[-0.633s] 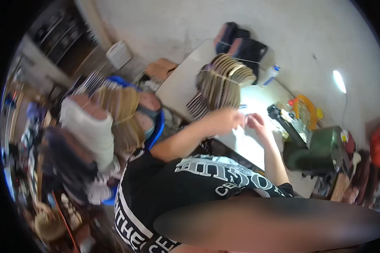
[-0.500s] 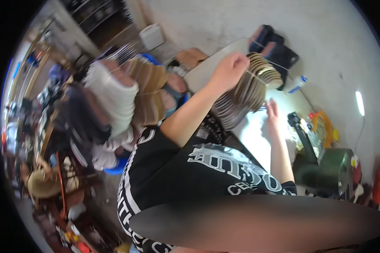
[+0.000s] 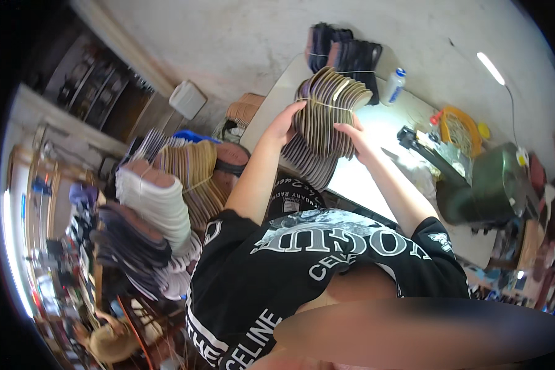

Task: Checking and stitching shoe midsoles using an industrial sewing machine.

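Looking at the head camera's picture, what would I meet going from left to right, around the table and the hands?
White banded stack, left hand, banded stack of flat brown pieces, right hand, white bottle with blue cap, yellow basket, glowing lamp.

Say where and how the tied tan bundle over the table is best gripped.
Probably at the two outer sides of the tied tan bundle, left grip from the left and right grip from the right: its thin layers stand side by side, so inward pressure should keep them together. The pale cord across it looks too thin to lift by.
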`<state>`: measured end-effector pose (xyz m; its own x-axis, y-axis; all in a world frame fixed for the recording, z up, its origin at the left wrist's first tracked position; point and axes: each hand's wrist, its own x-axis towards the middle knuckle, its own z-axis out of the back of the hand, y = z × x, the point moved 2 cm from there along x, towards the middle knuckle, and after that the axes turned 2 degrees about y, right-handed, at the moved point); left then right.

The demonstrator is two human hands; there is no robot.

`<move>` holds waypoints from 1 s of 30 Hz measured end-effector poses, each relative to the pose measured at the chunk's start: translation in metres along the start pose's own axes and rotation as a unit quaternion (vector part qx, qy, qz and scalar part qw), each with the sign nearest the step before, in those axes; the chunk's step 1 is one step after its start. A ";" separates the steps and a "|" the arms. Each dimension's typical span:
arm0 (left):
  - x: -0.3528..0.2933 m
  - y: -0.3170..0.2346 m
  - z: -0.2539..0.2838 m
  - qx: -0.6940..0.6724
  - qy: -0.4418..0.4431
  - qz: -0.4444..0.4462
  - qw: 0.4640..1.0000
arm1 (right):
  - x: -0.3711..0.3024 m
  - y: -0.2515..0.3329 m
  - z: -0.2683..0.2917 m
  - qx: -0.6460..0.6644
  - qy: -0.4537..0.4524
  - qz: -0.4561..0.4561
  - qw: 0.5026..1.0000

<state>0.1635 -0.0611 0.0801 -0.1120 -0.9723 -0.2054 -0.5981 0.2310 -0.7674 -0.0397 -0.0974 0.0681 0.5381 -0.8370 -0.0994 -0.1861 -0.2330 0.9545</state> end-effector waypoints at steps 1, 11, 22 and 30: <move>-0.008 -0.001 -0.003 0.006 0.010 0.010 1.000 | -0.012 0.010 -0.008 0.042 0.005 -0.018 0.999; -0.083 -0.009 -0.024 0.137 0.132 -0.114 0.975 | -0.072 0.026 0.008 0.323 0.106 -0.135 0.931; -0.086 0.038 -0.030 0.147 0.015 -0.148 0.978 | -0.100 0.031 -0.008 -0.006 -0.010 0.004 1.000; -0.057 0.003 -0.020 0.258 -0.079 -0.171 0.948 | -0.056 0.019 -0.014 -0.063 0.007 -0.018 0.998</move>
<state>0.1518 -0.0056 0.1018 0.1636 -0.9852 0.0519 -0.1053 -0.0698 -0.9920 -0.0622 -0.0477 0.0960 0.5536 -0.8224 -0.1313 -0.0617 -0.1977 0.9783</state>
